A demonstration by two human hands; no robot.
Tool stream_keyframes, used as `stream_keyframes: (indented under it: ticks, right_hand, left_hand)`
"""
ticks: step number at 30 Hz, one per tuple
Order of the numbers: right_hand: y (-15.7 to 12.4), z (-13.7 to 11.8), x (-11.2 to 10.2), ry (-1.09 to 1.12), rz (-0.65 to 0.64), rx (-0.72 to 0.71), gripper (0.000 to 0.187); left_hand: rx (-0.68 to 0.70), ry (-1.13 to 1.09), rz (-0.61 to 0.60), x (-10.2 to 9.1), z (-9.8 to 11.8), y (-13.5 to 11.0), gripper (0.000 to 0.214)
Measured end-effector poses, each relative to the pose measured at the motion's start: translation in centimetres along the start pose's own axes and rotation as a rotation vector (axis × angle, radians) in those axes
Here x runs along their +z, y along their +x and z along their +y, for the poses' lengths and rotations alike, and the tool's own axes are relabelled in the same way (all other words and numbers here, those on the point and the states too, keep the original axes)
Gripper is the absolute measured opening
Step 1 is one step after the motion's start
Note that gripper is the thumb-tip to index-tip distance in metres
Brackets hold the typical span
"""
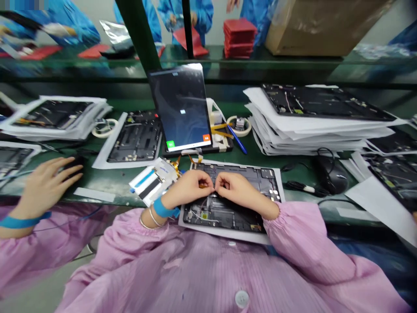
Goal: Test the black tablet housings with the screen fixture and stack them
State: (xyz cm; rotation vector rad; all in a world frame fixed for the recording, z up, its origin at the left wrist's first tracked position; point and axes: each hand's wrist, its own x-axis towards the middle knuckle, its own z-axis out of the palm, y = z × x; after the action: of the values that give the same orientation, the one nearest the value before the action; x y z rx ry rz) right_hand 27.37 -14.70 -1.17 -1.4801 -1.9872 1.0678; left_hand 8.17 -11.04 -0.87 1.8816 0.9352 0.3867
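Note:
An opened tablet chassis (241, 174) lies on a white sheet at the bench's near edge, its black inner frame and small boards exposed. My left hand (190, 188) and my right hand (236, 188) rest on its middle, fingertips pinched together and almost touching over a small part I cannot make out. A blue band circles my left wrist. A tablet (180, 108) stands tilted behind the chassis, its dark screen showing a green and an orange button. Orange flex cables (192, 158) run from it to the chassis.
Another person's hand (45, 187) rests on a black mouse at the left. Stacks of chassis on white sheets (312, 126) stand right and left. A black mouse (329, 174), tape rolls, a blue pen (237, 140) lie around. People in blue coats work beyond the shelf.

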Motion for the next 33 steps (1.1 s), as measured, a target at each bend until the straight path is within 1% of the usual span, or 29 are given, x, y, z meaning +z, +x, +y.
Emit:
stream_keyframes:
  ticks: [5,7,9,11,12,13,15,16,17,19,20,21,22,23,25,26,27,28,30,31,33]
  right_hand:
    - [0.1,0.4,0.0,-0.044,0.013,-0.028,0.011]
    - [0.3,0.7,0.1,-0.045,0.001,-0.03,0.011]
    - [0.4,0.6,-0.1,-0.058,-0.021,-0.042,0.01]
    - [0.0,0.1,-0.8,-0.117,0.011,-0.118,0.009]
    - [-0.6,-0.4,-1.4,-0.168,0.068,-0.178,0.009]
    - [-1.5,-0.9,-2.1,-0.231,0.156,-0.244,0.011]
    - [-4.2,-2.0,-3.8,-0.353,0.391,-0.34,0.017]
    - [-5.9,-2.3,-4.8,-0.389,0.517,-0.348,0.018]
    - [-7.7,-2.5,-5.6,-0.403,0.641,-0.327,0.019]
    - [-11.2,-1.9,-6.8,-0.397,0.872,-0.233,0.016]
    - [-12.8,-1.2,-7.1,-0.392,0.955,-0.161,0.015]
    - [-14.3,-0.2,-7.2,-0.395,0.995,-0.074,0.015]
    - [-15.6,0.9,-7.2,-0.411,0.983,0.022,0.015]
    - [-16.7,2.2,-7.1,-0.436,0.923,0.122,0.015]
    - [-18.3,4.5,-6.6,-0.485,0.743,0.285,0.014]
    - [-18.8,5.4,-6.3,-0.492,0.672,0.322,0.014]
    - [-19.1,6.1,-5.9,-0.483,0.625,0.317,0.014]
    - [-19.2,6.5,-5.5,-0.462,0.593,0.281,0.013]
    - [-19.2,6.8,-4.8,-0.426,0.526,0.171,0.01]
    - [-19.2,6.9,-4.5,-0.428,0.485,0.129,0.016]
    - [-19.1,6.9,-4.1,-0.458,0.411,0.092,0.028]
  left_hand:
    - [0.064,0.048,0.067,0.4,0.1,0.3,0.006]
    - [0.063,0.09,0.08,0.4,0.2,0.3,0.006]
    - [0.048,0.122,0.05,0.1,0.3,0.4,0.008]
    - [0.032,0.157,0.012,-0.2,0.5,0.5,0.01]
    - [0.023,0.184,-0.002,-0.4,0.6,0.5,0.01]
    - [0.01,0.224,-0.01,-0.5,0.8,0.4,0.01]
    - [-0.017,0.362,-0.02,-0.5,1.5,0.1,0.012]
    - [-0.022,0.464,-0.014,-0.4,2.1,-0.2,0.013]
    - [-0.02,0.581,0.005,-0.2,2.8,-0.5,0.016]
    - [0.017,0.793,0.073,0.5,4.7,-1.0,0.027]
    - [0.053,0.854,0.105,0.9,5.9,-1.2,0.032]
    - [0.096,0.877,0.12,1.4,7.1,-1.2,0.035]
    - [0.144,0.869,0.106,2.1,8.3,-1.1,0.034]
    - [0.191,0.843,0.069,2.8,9.5,-0.7,0.031]
    - [0.252,0.814,-0.046,4.5,11.2,0.9,0.025]
    - [0.255,0.831,-0.099,5.3,11.6,2.1,0.024]
    - [0.245,0.86,-0.132,6.0,11.7,3.5,0.023]
    - [0.231,0.887,-0.141,6.6,11.5,5.1,0.023]
    - [0.211,0.898,-0.105,7.4,10.2,8.1,0.022]
    - [0.207,0.877,-0.074,7.6,9.3,9.4,0.021]
    - [0.203,0.812,-0.028,7.8,7.5,11.1,0.022]
